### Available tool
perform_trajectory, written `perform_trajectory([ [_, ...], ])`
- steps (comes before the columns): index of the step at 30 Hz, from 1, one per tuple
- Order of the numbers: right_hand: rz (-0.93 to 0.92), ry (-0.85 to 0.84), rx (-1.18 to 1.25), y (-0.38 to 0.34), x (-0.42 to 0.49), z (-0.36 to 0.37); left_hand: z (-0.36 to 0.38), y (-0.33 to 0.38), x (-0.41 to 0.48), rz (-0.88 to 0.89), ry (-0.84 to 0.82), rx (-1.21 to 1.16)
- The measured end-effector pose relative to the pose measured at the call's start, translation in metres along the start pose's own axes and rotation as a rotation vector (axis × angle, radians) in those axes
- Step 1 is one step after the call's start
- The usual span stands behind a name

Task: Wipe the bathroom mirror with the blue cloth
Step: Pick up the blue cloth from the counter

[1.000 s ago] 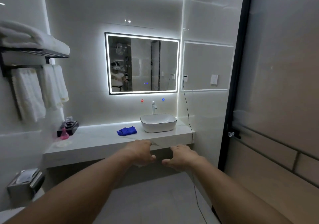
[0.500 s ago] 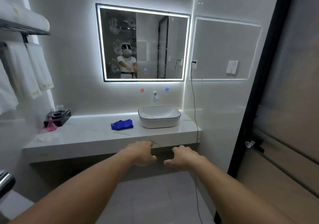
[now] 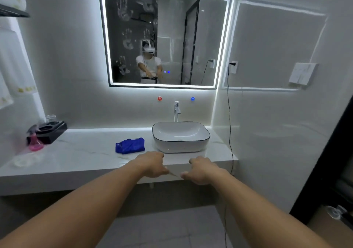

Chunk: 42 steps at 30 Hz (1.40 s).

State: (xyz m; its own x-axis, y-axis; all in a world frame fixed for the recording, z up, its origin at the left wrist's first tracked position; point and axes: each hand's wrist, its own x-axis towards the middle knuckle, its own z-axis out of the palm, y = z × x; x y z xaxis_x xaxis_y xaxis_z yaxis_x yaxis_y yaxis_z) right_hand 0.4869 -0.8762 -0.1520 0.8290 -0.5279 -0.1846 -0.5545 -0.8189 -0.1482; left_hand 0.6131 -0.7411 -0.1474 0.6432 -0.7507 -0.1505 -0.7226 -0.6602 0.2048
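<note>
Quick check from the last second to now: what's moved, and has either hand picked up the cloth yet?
The person has walked closer: the mirror and counter loom larger, and handprint smudges now show on the glass. Both arms stay stretched forward, left hand and right hand loosely curled, holding nothing. The blue cloth lies untouched beside the basin.

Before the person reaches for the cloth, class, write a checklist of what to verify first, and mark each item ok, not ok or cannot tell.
1. Blue cloth lies free on the counter, nothing on top of it: ok.
2. Left hand holds nothing: ok.
3. Right hand holds nothing: ok.
4. Path from the left hand to the cloth is clear, with the basin off to the right: ok.
5. Mirror is clean: not ok, handprints show on its left part.
6. Cloth is damp enough to wipe: cannot tell.
</note>
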Motion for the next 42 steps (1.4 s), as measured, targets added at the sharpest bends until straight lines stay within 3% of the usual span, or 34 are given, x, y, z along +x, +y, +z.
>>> perform_trajectory([
  [15, -0.273, -0.034, -0.082, 0.025, 0.269, -0.051, -0.039, -0.033, 0.205, -0.248, 0.017, 0.027],
  [25, -0.46, -0.125, -0.122, -0.079, 0.399, -0.039, -0.049, -0.146, 0.274, -0.417, -0.015, -0.041],
  [35, -0.435, -0.143, -0.16, -0.189, 0.518, -0.025, -0.075, -0.283, 0.373, -0.363, 0.007, -0.041],
  [42, -0.383, -0.192, -0.132, -0.217, 0.593, -0.001, -0.065, -0.338, 0.438, -0.345, -0.07, -0.075],
])
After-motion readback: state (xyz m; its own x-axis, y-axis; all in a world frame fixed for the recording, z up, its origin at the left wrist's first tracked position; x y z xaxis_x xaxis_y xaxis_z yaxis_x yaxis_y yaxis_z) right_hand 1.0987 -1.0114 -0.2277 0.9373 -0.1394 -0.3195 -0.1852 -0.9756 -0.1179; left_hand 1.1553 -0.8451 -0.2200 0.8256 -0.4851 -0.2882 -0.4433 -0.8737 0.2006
